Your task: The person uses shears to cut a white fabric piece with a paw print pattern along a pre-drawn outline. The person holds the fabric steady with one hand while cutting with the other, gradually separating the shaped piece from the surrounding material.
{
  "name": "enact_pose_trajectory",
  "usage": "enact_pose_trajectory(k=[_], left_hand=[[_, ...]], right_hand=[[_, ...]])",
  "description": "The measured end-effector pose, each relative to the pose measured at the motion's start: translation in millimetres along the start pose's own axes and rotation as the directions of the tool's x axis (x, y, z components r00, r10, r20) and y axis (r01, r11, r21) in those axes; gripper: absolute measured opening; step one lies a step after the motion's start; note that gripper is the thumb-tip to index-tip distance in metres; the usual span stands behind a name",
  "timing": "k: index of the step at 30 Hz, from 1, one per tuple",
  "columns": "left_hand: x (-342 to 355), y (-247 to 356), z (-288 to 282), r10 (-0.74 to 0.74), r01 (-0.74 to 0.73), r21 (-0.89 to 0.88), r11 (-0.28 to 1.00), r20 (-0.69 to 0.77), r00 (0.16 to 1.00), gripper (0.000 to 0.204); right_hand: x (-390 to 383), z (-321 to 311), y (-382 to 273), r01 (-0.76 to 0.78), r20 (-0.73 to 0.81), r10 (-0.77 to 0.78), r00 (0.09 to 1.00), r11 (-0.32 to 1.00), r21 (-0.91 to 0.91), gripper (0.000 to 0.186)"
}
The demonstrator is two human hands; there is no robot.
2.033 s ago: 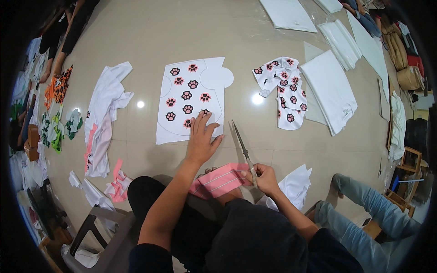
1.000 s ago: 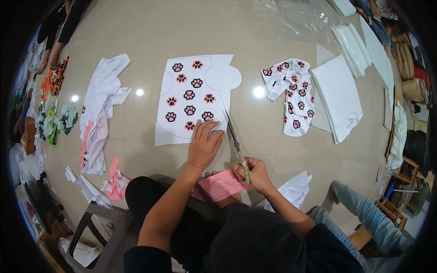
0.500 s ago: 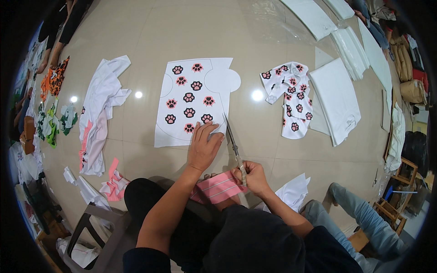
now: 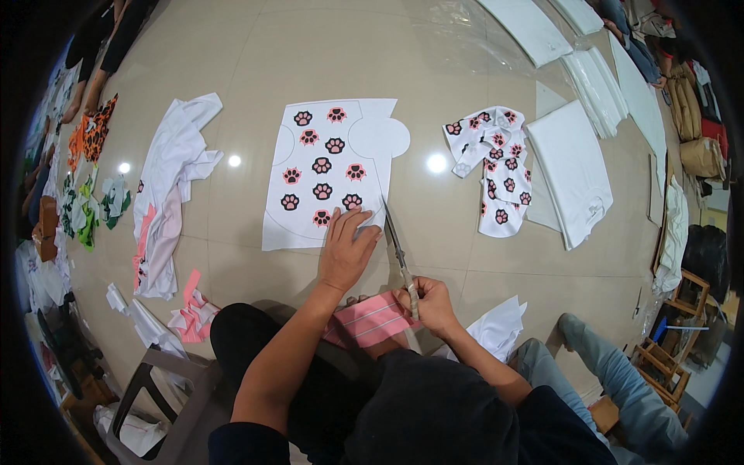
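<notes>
Resting open, my left hand (image 4: 349, 252) lies on the near right corner of the white paw-print sheet (image 4: 338, 178), flat on the floor (image 4: 325, 54). My right hand (image 4: 432, 304) is wrapped around the scissors (image 4: 400, 254), their tips at the sheet's right edge, but I can't quite see if the blades are apart.
</notes>
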State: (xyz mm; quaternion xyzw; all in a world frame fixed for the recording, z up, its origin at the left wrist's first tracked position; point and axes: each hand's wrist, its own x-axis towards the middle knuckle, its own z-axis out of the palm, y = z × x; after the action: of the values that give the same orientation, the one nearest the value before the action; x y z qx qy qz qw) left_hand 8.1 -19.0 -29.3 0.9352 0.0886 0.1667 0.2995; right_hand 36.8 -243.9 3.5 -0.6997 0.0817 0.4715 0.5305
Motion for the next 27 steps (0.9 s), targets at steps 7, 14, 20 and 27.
enact_pose_trajectory(k=[7,14,20,27], left_hand=[[-1.7,-1.2,1.4,-0.010,0.010,0.004,1.000,-0.003,1.000,0.017],[-1.3,-0.5,1.4,-0.017,0.017,-0.006,1.000,0.001,1.000,0.016],[-1.8,-1.2,2.1,-0.021,0.021,-0.009,1.000,-0.001,1.000,0.016],[-1.3,-1.1,1.6,-0.011,0.011,0.006,1.000,-0.004,1.000,0.017]], right_hand=[[0.2,0.0,-2.8,0.002,0.000,-0.002,1.000,1.000,0.009,0.023],[-0.4,-0.7,-4.1,-0.019,0.015,0.018,1.000,0.999,0.038,0.023],[-2.4,-0.3,-5.4,-0.038,0.034,0.036,0.999,0.997,0.063,0.023],[-4.0,1.3,-3.7,-0.069,0.025,0.068,0.997,0.996,0.055,0.024]])
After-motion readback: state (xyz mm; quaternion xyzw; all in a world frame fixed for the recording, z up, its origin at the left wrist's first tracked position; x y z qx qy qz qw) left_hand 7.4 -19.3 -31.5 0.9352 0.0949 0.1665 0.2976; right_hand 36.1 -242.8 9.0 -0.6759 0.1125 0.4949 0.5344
